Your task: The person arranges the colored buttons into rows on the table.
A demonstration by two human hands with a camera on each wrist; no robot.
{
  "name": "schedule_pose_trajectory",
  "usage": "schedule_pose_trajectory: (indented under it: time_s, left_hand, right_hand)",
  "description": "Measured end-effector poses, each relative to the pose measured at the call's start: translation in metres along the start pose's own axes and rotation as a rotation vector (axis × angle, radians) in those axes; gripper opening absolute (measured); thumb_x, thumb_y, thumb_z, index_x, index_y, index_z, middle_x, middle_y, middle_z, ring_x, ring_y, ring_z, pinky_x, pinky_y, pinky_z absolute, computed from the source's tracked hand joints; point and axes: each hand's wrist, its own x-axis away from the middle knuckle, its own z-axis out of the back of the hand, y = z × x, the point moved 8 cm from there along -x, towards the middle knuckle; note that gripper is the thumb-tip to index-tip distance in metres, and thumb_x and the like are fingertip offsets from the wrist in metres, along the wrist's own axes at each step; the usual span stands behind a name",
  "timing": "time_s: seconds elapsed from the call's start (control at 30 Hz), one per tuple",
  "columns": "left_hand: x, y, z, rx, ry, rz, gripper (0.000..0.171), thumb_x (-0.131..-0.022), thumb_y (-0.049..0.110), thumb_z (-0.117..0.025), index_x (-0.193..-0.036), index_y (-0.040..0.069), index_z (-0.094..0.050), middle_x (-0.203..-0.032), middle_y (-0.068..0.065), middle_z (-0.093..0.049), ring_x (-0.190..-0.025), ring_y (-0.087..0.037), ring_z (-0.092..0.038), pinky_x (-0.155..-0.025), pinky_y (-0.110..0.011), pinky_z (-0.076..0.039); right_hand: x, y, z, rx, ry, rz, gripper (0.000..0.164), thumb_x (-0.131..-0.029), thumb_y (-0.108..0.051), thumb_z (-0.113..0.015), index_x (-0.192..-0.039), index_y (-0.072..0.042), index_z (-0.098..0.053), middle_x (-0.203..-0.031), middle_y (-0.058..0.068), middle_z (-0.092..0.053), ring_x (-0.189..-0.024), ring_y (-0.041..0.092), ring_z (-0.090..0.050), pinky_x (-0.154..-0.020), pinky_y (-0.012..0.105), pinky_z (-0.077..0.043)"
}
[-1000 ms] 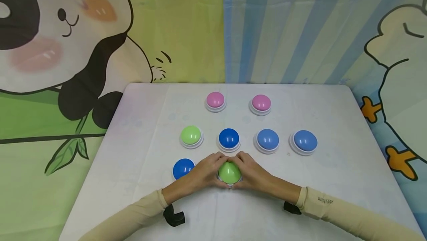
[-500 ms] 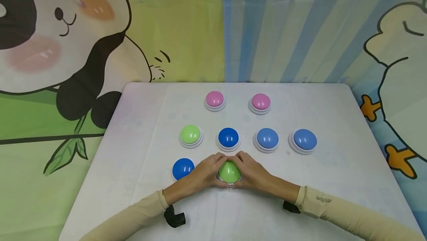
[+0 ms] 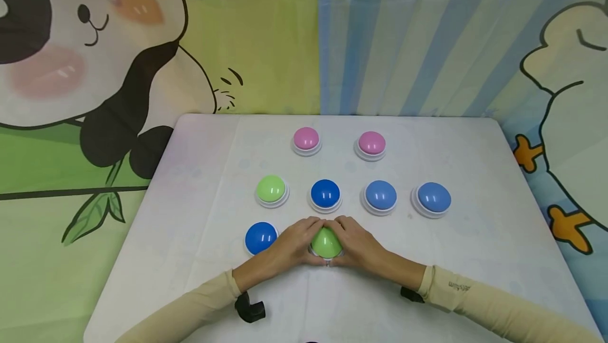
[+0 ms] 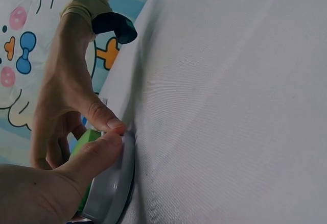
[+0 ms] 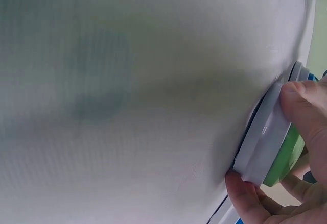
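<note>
A green-domed push button (image 3: 326,243) with a white round base sits near the front middle of the table, held between two hands. My left hand (image 3: 298,241) curves round its left side and my right hand (image 3: 357,244) round its right side. Fingertips meet behind the dome, and thumbs come close together at the front. In the left wrist view, a thumb (image 4: 99,155) lies against the base, with the other hand (image 4: 71,89) beyond it. In the right wrist view, fingers (image 5: 248,198) grip the edge of the pale base, which stays at the table surface.
A dark blue button (image 3: 260,238) stands by my left wrist. Behind are a green button (image 3: 271,189), a dark blue one (image 3: 325,193) and two lighter blue ones, the nearer being this button (image 3: 381,195). Two pink buttons, including this left one (image 3: 306,139), stand farthest back on the white table (image 3: 199,163).
Both hands keep their hold on the green button, which stays in place. Only the head view has shifted slightly.
</note>
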Motion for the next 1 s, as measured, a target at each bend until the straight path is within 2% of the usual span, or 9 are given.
schedule_pose_trajectory:
  time_s: [0.33, 0.5, 0.73, 0.87, 1.0]
  left_hand:
    - [0.001, 0.001, -0.003, -0.010, -0.012, 0.011, 0.083, -0.065, 0.053, -0.075, -0.130, 0.011, -0.045, -0.122, 0.000, -0.054, -0.105, -0.009, -0.055, -0.089, -0.019, -0.049]
    - [0.005, -0.001, -0.004, -0.012, 0.013, 0.016, 0.089, -0.065, 0.053, -0.075, -0.133, 0.006, -0.043, -0.123, -0.002, -0.052, -0.105, -0.011, -0.052, -0.087, -0.021, -0.050]
    - [0.013, -0.002, -0.009, 0.053, 0.006, 0.037, 0.091, -0.068, 0.053, -0.073, -0.138, 0.006, -0.037, -0.125, -0.002, -0.048, -0.110, -0.012, -0.049, -0.087, -0.021, -0.050]
    - [0.015, -0.002, 0.000, 0.049, 0.019, 0.020, 0.093, -0.068, 0.055, -0.072, -0.138, 0.006, -0.036, -0.128, -0.003, -0.047, -0.116, -0.014, -0.047, -0.092, -0.024, -0.049]
    - [0.008, -0.003, 0.025, 0.024, 0.097, -0.045, 0.088, -0.070, 0.052, -0.072, -0.137, 0.004, -0.039, -0.128, -0.006, -0.050, -0.120, -0.016, -0.048, -0.096, -0.026, -0.047]
  right_hand:
    - [0.004, 0.000, -0.001, -0.006, 0.034, 0.005, 0.086, -0.057, -0.049, -0.081, -0.127, -0.014, -0.046, -0.107, 0.001, -0.052, -0.095, 0.012, -0.050, -0.079, 0.027, -0.050]
    - [0.006, 0.001, -0.001, -0.014, 0.071, 0.004, 0.083, -0.058, -0.050, -0.081, -0.125, -0.014, -0.048, -0.107, 0.000, -0.053, -0.094, 0.011, -0.049, -0.077, 0.026, -0.051]
    - [0.011, 0.004, -0.005, -0.088, 0.021, -0.017, 0.087, -0.060, -0.047, -0.081, -0.130, -0.012, -0.043, -0.119, 0.004, -0.048, -0.103, 0.015, -0.049, -0.081, 0.030, -0.052]
    - [0.012, 0.003, 0.003, -0.071, 0.004, -0.006, 0.091, -0.061, -0.051, -0.079, -0.134, -0.012, -0.039, -0.126, 0.006, -0.045, -0.109, 0.016, -0.050, -0.080, 0.032, -0.054]
    - [0.006, 0.003, 0.022, -0.045, 0.045, 0.045, 0.087, -0.067, -0.053, -0.074, -0.135, -0.012, -0.039, -0.128, 0.005, -0.046, -0.111, 0.016, -0.051, -0.080, 0.030, -0.054]
